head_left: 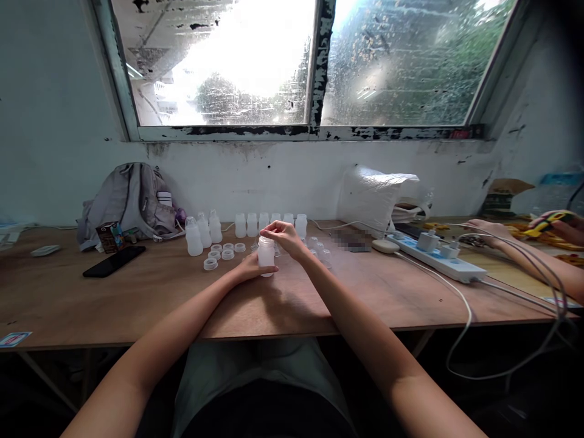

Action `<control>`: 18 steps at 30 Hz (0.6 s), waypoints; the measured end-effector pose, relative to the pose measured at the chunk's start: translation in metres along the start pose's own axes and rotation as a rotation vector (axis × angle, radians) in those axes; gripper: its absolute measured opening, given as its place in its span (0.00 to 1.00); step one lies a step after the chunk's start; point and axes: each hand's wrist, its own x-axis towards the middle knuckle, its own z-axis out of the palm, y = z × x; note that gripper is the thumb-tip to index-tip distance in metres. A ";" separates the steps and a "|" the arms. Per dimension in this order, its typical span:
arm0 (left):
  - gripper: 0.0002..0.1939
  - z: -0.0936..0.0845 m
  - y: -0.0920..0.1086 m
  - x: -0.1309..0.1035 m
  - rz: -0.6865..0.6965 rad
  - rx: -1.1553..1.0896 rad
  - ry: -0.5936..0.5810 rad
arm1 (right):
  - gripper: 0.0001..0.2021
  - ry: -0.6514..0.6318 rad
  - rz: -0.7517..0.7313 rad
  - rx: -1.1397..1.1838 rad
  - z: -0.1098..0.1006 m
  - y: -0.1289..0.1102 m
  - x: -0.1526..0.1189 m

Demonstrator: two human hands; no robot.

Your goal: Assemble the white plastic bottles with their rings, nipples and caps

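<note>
My left hand (248, 269) is wrapped round the body of a frosted white baby bottle (266, 258), which stands upright near the middle of the table. Over the bottle's open threaded neck, my right hand (281, 234) has its fingers pinched together; what they hold, if anything, is hidden. Left of my hands lie several white collar rings (210, 264). Behind these, 3 bottles with teats fitted (194, 237) stand upright. A row of bottles without teats (240, 225) lines the wall side. Several clear teats or caps (325, 255) sit to the right, partly blurred.
A grey backpack (130, 198), a black phone (114, 261) and a small dark box (109, 237) are at left. At right are a white power strip (438, 258), loose cables (468, 310) and a white bag (369, 198). Another person's hands (495, 233) work at far right.
</note>
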 end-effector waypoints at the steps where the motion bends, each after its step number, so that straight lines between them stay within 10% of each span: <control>1: 0.29 0.000 0.000 0.000 0.005 0.001 0.001 | 0.15 0.006 0.000 -0.019 0.000 0.000 0.000; 18: 0.30 0.000 0.001 0.000 0.002 0.032 -0.010 | 0.13 -0.018 -0.025 -0.058 -0.004 -0.001 0.001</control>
